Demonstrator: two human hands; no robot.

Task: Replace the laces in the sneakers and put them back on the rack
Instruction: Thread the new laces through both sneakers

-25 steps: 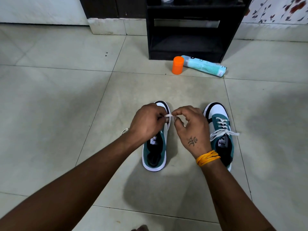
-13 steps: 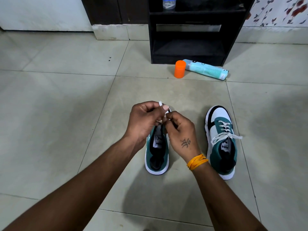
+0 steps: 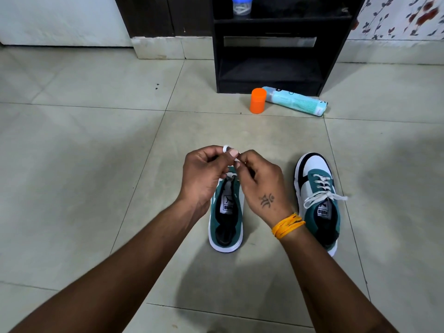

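Two green, white and black sneakers stand on the tiled floor, toes pointing away. The left sneaker (image 3: 225,217) has its toe hidden behind my hands. Above it my left hand (image 3: 204,176) and my right hand (image 3: 259,186) meet, both pinching a white lace (image 3: 226,148) that loops over my left fingertips and runs down toward the shoe. The right sneaker (image 3: 318,200) is fully laced, its white bow tied. The black shoe rack (image 3: 269,44) stands at the back against the wall.
An orange cap (image 3: 258,100) stands upright beside a light blue tube (image 3: 296,104) lying on the floor in front of the rack. A small blue-lidded jar (image 3: 242,6) sits on the rack's upper shelf. Bare tiles stretch to the left.
Both hands have risen off the left sneaker and drawn closer together, pulling the lace upward. The view has tilted slightly up.
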